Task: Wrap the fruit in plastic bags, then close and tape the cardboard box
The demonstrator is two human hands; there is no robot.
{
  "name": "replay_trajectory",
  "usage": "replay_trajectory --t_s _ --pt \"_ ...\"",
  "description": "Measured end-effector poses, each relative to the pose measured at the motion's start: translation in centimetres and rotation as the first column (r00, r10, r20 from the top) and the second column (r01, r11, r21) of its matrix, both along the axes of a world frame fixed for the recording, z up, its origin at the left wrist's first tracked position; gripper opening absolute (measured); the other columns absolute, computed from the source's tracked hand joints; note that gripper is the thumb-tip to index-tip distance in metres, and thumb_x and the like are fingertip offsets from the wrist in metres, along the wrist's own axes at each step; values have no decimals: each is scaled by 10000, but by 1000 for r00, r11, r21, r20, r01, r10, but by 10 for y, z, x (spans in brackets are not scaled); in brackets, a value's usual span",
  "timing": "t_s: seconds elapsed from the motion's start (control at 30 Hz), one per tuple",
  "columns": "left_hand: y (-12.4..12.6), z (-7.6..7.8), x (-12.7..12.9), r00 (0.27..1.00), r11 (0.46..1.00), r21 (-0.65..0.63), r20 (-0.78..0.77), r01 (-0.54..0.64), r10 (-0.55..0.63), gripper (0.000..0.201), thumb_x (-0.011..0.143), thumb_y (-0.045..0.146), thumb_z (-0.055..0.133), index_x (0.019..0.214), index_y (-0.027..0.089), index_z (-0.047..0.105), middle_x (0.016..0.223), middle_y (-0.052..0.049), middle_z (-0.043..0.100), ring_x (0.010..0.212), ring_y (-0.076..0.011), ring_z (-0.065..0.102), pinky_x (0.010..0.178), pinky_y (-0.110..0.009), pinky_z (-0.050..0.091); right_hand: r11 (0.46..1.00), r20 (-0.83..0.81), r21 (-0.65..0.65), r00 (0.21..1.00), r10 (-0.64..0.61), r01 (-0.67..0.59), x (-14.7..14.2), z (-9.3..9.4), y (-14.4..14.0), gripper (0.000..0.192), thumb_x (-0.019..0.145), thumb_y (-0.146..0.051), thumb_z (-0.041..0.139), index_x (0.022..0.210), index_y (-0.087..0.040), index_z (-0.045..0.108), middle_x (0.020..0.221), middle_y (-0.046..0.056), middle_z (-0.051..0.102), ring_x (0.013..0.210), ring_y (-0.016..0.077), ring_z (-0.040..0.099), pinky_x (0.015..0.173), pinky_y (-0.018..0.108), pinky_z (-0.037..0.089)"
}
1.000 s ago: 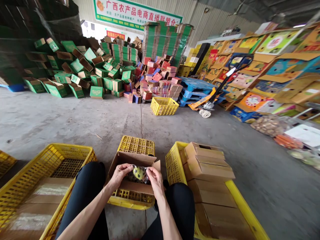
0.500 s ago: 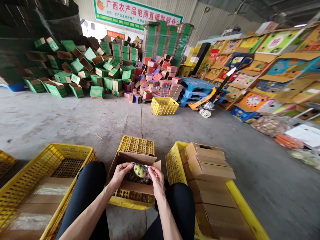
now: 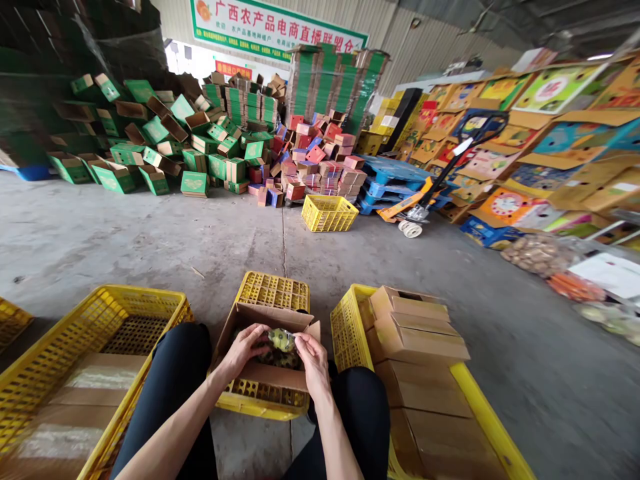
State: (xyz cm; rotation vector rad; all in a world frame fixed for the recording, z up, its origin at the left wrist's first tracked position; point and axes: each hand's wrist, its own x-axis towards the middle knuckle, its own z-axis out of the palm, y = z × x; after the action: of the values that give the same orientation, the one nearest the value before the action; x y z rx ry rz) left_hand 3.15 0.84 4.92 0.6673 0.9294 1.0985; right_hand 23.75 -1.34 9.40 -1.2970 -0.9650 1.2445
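An open brown cardboard box (image 3: pixel 270 375) rests on an upturned yellow crate (image 3: pixel 273 291) between my knees. Inside it lies a clear plastic bag of yellow-green fruit (image 3: pixel 281 341). My left hand (image 3: pixel 243 349) pinches the bag's left side and my right hand (image 3: pixel 311 357) pinches its right side, both just above the box opening. The lower part of the bag is hidden by the box wall and my fingers.
A yellow crate (image 3: pixel 115 313) with a taped carton stands at my left. Another yellow crate (image 3: pixel 345 327) with stacked brown cartons (image 3: pixel 417 333) is at my right. Farther off are a small yellow basket (image 3: pixel 329 212), piles of green boxes (image 3: pixel 150 153), a pallet jack (image 3: pixel 425 200) and bare concrete floor.
Both hands have drawn closer together on the bag and lowered it slightly into the box. The view has barely shifted.
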Motion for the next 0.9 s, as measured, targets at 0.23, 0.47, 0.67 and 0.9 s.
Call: replay_trajectory --t_s 0.23,0.47,0.67,0.9 --pt "-6 -7 0 995 992 -83 -30 90 -92 603 710 597 893 1149 219 727 1174 -83 720 1016 -233 705 890 -367 595 985 52 67 986 159 -162 -2 -8 -3 386 733 -605 844 836 -234 824 1086 80 769 1052 294 698 949 388 540" --pt "-4 -7 -2 997 994 -67 6 82 -82 551 636 513 970 1005 160 765 1024 -98 760 935 -232 735 805 -313 598 971 55 81 974 222 -226 -3 -3 -2 394 727 -618 844 828 -237 834 1370 119 670 1290 345 598 986 400 528" --pt "-3 -4 0 996 996 -43 -34 -83 82 551 577 491 997 950 161 763 1364 -149 682 1029 -267 734 789 -298 591 975 49 63 976 211 -214 -4 -1 -2 406 737 -633 839 904 -262 823 1571 96 528 1408 362 526 1112 453 463" --pt "0 -2 -2 990 990 109 -99 -88 99 503 576 443 991 950 176 789 1546 -135 551 1299 -374 613 951 -362 563 992 -123 -112 991 50 -64 -6 -18 -2 650 700 -603 870 1254 -296 726 1363 111 693 1277 316 646 984 441 574"
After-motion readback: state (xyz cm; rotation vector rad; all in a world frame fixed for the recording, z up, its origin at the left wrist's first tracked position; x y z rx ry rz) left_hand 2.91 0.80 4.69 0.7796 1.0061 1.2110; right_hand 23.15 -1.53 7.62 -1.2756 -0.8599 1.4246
